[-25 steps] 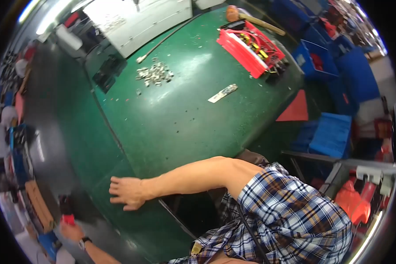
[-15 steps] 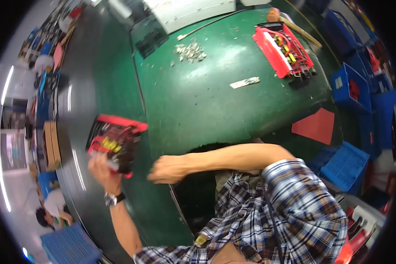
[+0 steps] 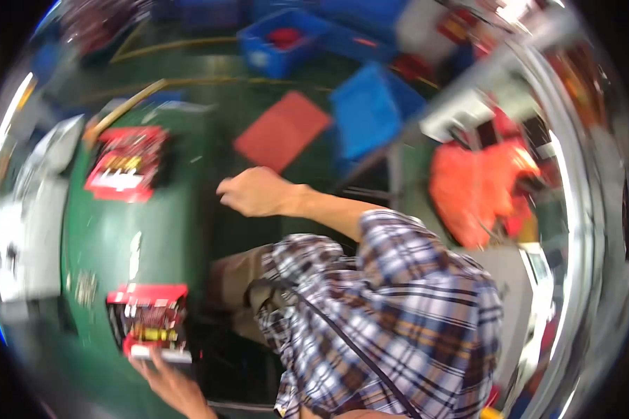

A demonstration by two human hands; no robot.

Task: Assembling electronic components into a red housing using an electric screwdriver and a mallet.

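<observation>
At the lower left, a red open casing [image 3: 147, 293] with dark wiring and yellow parts is on the green table, blurred by motion. My left hand [image 3: 168, 384] is at its near edge, fingertips over a pale strip there; the fingers look closed on that edge, and the thumb is not clearly seen. My right hand [image 3: 255, 192] is raised off the table's side, beside a red sheet [image 3: 283, 133]. Its fingers are curled in, and whatever they may hold is hidden. A second red open casing [image 3: 127, 164] lies farther along the table, apart from both hands.
On the green table [image 3: 168, 237] are a white strip [image 3: 134, 255] and a heap of small pale bits [image 3: 86, 288]. A wooden-handled tool [image 3: 129, 105] lies past the second casing. Blue crates [image 3: 370, 115], a blue bin [image 3: 258, 56] and an orange bag [image 3: 475, 188] stand around.
My view has swung to the right, bringing the crates and orange bag into sight. My right hand has moved away from the casing at my left hand, toward the red sheet.
</observation>
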